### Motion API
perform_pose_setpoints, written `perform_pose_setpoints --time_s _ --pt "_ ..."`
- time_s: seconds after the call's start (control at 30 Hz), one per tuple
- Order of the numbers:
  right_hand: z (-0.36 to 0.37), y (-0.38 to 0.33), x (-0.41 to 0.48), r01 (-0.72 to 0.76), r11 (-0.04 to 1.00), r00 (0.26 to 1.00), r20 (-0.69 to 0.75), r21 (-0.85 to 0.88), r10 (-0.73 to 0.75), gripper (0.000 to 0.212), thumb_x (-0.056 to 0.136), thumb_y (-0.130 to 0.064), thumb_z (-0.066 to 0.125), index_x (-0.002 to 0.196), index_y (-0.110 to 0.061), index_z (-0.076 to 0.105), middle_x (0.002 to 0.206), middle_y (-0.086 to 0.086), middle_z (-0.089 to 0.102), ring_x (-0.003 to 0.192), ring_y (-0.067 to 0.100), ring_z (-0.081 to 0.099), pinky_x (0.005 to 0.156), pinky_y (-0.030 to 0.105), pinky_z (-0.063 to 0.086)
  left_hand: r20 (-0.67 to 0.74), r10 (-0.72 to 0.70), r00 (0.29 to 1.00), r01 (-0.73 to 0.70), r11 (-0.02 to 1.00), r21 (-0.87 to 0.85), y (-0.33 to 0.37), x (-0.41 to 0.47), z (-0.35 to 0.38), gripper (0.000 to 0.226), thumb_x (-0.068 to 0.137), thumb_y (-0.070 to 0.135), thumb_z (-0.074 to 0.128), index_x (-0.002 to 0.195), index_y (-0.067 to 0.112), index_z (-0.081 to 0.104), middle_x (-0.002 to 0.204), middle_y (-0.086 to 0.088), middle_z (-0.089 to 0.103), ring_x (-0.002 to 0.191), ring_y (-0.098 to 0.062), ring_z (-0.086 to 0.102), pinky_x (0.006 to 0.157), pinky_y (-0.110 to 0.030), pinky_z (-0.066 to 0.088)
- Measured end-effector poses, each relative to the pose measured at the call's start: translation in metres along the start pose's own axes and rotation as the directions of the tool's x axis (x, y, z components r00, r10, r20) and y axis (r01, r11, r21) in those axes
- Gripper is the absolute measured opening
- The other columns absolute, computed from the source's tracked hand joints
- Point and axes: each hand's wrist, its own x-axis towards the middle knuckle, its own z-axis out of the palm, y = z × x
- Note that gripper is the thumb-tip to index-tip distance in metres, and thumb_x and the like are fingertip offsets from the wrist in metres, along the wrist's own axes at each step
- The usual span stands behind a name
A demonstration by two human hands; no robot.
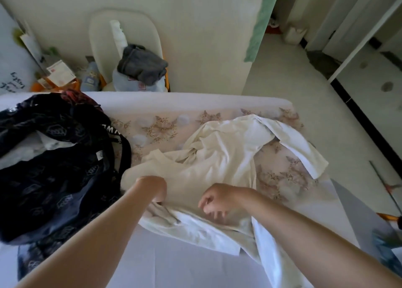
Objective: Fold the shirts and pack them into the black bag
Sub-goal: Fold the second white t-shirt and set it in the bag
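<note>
I'm folding the cream shirt [217,157], left hand [152,188] fingers clamped on it, right hand [217,200] fingers loosely apart alongside, probably needing a grip next.

Beside black bag [54,178], left hand [153,188] grips cream shirt [217,157], right hand [217,200] curled

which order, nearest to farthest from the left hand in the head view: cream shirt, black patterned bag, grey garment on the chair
1. Cream fabric shirt: gripped by the left hand itself.
2. Black patterned fabric bag: just to the hand's left on the bed.
3. Dark grey crumpled garment: on the white chair beyond the bed.
</note>
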Motion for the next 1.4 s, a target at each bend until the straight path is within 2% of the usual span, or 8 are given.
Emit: perform_pose_setpoints --time_s 0.13,0.23,0.43,0.6,0.8,1.07,1.27,1.4 --pt "-0.038 -0.009 0.035 0.002 0.993 0.856 -0.513 -0.114 -0.061 0.028 0.093 -0.017 0.051 0.112 -0.024 0.071 0.115 -0.005 0.069 0.108 0.016 0.064 0.089 0.024 0.048 -0.395 -0.083 0.915 -0.060 0.940 -0.335 -0.005 0.008 -0.005 0.029 0.094 0.013 0.045 0.114 0.017 0.064 0.112 -0.004 0.064 0.099 -0.024 0.060 0.083 -0.037 0.052" --pt "-0.063 -0.012 0.058 0.018 0.963 0.778 -0.601 -0.269 -0.182 0.032 0.093 -0.011 0.050 0.115 -0.021 0.070 0.125 0.001 0.065 0.115 0.023 0.061 0.095 0.031 0.048 -0.600 -0.184 0.779 -0.202 0.831 -0.518 -0.008 0.017 -0.010 0.038 0.093 0.002 0.042 0.123 0.019 0.059 0.125 -0.007 0.055 0.114 -0.027 0.048 0.090 -0.038 0.047" --pt "-0.084 -0.022 0.118 0.030 0.847 0.773 -0.524 -0.531 -0.357 0.040 0.093 -0.015 0.053 0.132 -0.018 0.060 0.135 0.004 0.060 0.121 0.028 0.057 0.098 0.037 0.045 -0.403 -0.290 0.868 -0.024 0.785 -0.618 -0.030 0.036 -0.014 0.058 0.106 0.028 0.035 0.157 0.020 0.010 0.159 -0.013 0.019 0.145 -0.033 0.021 0.111 -0.047 0.031" --pt "-0.095 -0.016 0.139 -0.248 0.731 0.766 -0.590 -0.636 -0.255 0.025 0.093 -0.019 0.052 0.117 -0.020 0.060 0.117 0.005 0.063 0.108 0.030 0.059 0.089 0.037 0.038 -0.318 -0.442 0.839 0.063 0.659 -0.750 -0.044 0.060 -0.020 0.044 0.101 0.040 0.044 0.131 0.008 0.049 0.126 -0.015 0.058 0.114 -0.032 0.055 0.083 -0.037 0.046" --pt "-0.127 -0.025 0.116 -0.141 0.934 0.611 -0.771 -0.329 -0.180 0.025 0.093 -0.028 0.050 0.101 -0.014 0.069 0.104 0.009 0.068 0.099 0.032 0.062 0.083 0.037 0.046 -0.367 -0.342 0.865 -0.041 0.682 -0.730 -0.053 0.049 -0.042 0.017 0.097 0.022 0.049 0.108 0.014 0.059 0.098 -0.002 0.061 0.084 -0.021 0.057 0.061 -0.031 0.044" --pt "-0.202 -0.081 0.018 0.062 0.989 0.357 -0.922 -0.138 -0.151 0.026 0.097 -0.012 0.049 0.115 -0.004 0.067 0.117 0.017 0.065 0.112 0.035 0.057 0.093 0.037 0.041 -0.771 -0.319 0.552 -0.518 0.593 -0.616 -0.057 -0.043 -0.126 0.006 0.103 0.017 0.036 0.103 0.019 0.030 0.087 -0.008 0.053 0.071 -0.029 0.052 0.061 -0.039 0.041" --pt "-0.235 -0.112 -0.096 0.132 0.979 0.193 -0.964 -0.157 -0.181 0.038 0.099 -0.023 0.055 0.062 -0.015 0.054 0.073 0.011 0.055 0.075 0.032 0.055 0.062 0.033 0.023 -0.913 -0.237 0.332 -0.506 0.772 -0.384 -0.072 -0.120 -0.203 0.017 0.100 0.026 0.050 0.111 0.013 0.049 0.105 -0.010 0.059 0.092 -0.032 0.055 0.072 -0.039 0.042" --pt "-0.224 -0.135 -0.172 0.339 0.940 0.067 -0.996 -0.034 -0.060 0.048 0.097 -0.035 0.059 0.066 0.001 0.050 0.065 0.009 0.047 0.061 0.021 0.044 0.055 0.034 0.027 -0.968 -0.169 0.185 -0.451 0.861 -0.236 -0.075 -0.183 -0.233 0.023 0.097 0.031 0.056 0.108 0.012 0.062 0.107 -0.007 0.058 0.098 -0.033 0.057 0.069 -0.036 0.040"
